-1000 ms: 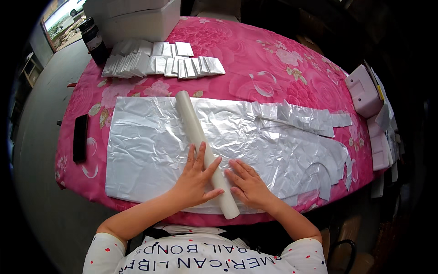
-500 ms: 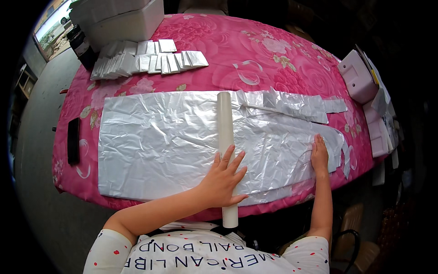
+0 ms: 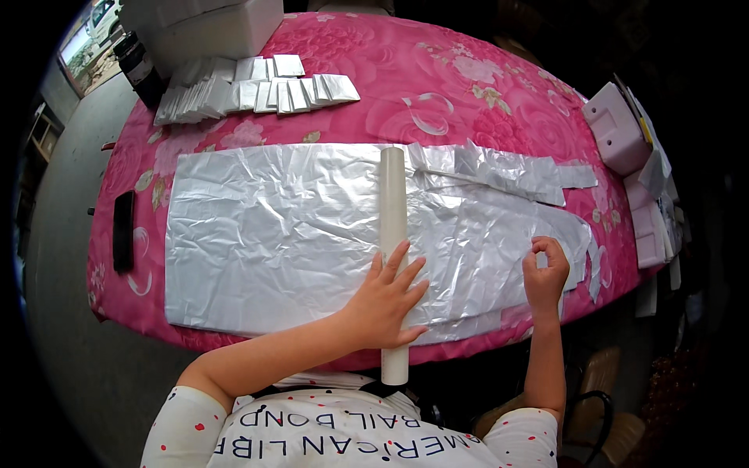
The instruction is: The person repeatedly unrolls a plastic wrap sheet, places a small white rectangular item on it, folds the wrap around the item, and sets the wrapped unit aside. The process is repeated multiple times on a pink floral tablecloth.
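Note:
A stack of thin silvery-white plastic sheets or bags (image 3: 265,234) lies spread and wrinkled along the table's near side. Across it, pointing away from me, rests a long pale tube (image 3: 394,195), whose near end sticks out past the table edge. My left hand (image 3: 388,300) lies on this tube with fingers spread, not wrapped round it. Over the right part of the sheets, my right hand (image 3: 547,274) is closed, thumb and forefinger together in a pinch. Whether any film is between those fingertips cannot be made out.
Small folded silvery-white packets (image 3: 257,93) stand in rows at the far left, before a white foam box (image 3: 211,39) and a dark bottle (image 3: 139,69). A black oblong object (image 3: 123,232) lies at the left edge. White foam containers (image 3: 616,129) stand right. Pink flowered cloth (image 3: 351,51) covers the table.
My right hand has gone from lying flat on the sheets to a raised, curled pinch. The left hand stays spread on the tube. The whole view has shifted slightly.

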### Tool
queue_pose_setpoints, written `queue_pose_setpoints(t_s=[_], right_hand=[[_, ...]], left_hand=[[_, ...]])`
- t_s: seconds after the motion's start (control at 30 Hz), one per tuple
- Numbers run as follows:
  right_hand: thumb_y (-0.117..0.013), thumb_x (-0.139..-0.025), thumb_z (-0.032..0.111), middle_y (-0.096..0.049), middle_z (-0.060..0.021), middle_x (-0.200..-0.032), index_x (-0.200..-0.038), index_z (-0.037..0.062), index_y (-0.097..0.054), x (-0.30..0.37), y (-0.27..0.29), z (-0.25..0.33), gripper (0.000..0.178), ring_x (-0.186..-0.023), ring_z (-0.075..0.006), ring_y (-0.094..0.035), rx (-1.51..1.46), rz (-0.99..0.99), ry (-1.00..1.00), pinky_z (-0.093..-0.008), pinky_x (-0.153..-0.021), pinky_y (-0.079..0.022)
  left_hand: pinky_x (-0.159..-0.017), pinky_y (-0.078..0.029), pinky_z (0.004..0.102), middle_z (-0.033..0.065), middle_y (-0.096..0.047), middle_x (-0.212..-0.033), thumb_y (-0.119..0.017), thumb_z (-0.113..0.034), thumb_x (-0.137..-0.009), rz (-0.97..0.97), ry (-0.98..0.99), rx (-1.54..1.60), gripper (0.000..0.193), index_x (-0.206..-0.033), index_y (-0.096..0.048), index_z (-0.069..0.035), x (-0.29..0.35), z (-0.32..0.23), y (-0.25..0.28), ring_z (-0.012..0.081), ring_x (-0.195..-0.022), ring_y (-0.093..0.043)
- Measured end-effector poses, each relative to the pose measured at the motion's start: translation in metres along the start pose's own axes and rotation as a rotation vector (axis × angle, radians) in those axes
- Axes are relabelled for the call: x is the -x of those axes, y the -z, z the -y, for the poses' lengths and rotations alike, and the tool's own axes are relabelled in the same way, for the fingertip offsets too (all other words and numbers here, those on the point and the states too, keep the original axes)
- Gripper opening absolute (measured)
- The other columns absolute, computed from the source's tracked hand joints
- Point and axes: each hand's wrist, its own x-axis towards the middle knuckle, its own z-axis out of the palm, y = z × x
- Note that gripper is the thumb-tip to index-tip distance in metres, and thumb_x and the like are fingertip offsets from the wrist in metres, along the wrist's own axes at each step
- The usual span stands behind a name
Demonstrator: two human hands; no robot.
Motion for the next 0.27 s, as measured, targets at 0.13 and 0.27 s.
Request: queue_pose_setpoints(t_s=[0.13, 0.27], right_hand=[[-0.056, -0.069, -0.003, -0.06, -0.0117, -0.078, -0.077, 0.0001, -0.056, 0.026, -0.017, 0.093, 0.008, -0.072, -0.0235, -0.059, -0.474, 0.423, -0.039, -0.03, -0.068, -0.047], [-0.063, -0.07, 0.003, -0.061, -0.0152, -0.103, -0.099, 0.0044, -0.061, 0.046, -0.04, 0.135, 0.029, -0.092, -0.0248, -0.063, -0.606, 0.754, 0.272, -0.0357, -0.078, -0.05]], left_hand=[[-0.101, -0.028, 0.0523, 0.0218, -0.038, -0.133, -0.059, -0.042, -0.082, -0.187, 0.137, 0.545, 0.06, -0.124, -0.047, 0.0, 0.005, -0.008, 0.003, 0.0387, -0.13, -0.026], [-0.102, -0.03, 0.0389, 0.017, -0.043, -0.129, -0.061, -0.036, -0.085, 0.164, 0.714, 1.558, 0.06, -0.132, -0.038, -0.006, 0.014, 0.0, 0.049, 0.0302, -0.123, -0.038]])
